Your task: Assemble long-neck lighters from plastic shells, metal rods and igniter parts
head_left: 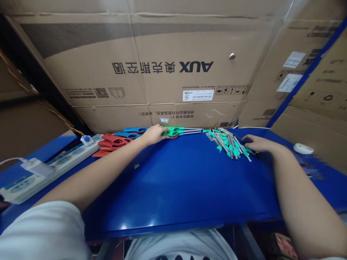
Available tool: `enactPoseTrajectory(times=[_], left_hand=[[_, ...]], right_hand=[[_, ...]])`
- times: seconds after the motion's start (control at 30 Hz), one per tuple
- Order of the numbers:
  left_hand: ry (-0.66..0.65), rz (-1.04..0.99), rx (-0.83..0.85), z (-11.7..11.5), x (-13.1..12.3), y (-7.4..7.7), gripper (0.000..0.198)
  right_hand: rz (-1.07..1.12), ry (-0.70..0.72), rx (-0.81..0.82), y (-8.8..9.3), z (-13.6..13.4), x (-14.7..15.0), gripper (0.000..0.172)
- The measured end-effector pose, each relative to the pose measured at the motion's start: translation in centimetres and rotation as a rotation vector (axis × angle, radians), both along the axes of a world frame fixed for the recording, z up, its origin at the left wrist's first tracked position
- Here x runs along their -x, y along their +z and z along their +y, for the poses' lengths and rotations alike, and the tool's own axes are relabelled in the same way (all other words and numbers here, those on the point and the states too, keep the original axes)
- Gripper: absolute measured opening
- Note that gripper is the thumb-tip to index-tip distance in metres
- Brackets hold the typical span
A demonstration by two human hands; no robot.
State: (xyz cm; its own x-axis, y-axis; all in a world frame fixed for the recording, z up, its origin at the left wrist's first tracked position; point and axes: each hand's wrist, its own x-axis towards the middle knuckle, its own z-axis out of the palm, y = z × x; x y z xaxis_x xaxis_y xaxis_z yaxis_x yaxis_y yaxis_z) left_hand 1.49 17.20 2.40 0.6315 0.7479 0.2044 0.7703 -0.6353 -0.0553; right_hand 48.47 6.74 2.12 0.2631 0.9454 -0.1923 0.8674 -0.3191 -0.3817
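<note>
My left hand (155,134) is closed at the back of the blue table, its fingers on the handle end of a green lighter-like tool (171,133) with a long metal tube pointing right. Red handles (115,141) and blue handles (132,132) lie beside it on the left, partly behind my forearm. At the right, my right hand (253,143) is at the edge of a pile of metal tubes with teal parts (227,142). Its fingers are curled, and whatever may be between them is too small to make out.
A white power strip (61,166) with plugs runs along the table's left side. Large cardboard panels (162,43) stand behind the blue table (179,187). A small white rounded object (303,148) lies at the far right.
</note>
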Motion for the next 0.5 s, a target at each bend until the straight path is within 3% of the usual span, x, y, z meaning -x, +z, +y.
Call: enactPoseTrajectory(times=[0.23,0.5], left_hand=[[0.058,0.029,-0.008,0.0,-0.4,0.7,0.042],[-0.018,0.01,-0.077,-1.0,-0.7,0.3,0.038]], right_hand=[[-0.007,-0.003,0.017,-0.2,0.1,-0.1,0.061],[-0.032,0.004,0.005,-0.1,0.1,0.0,0.056]])
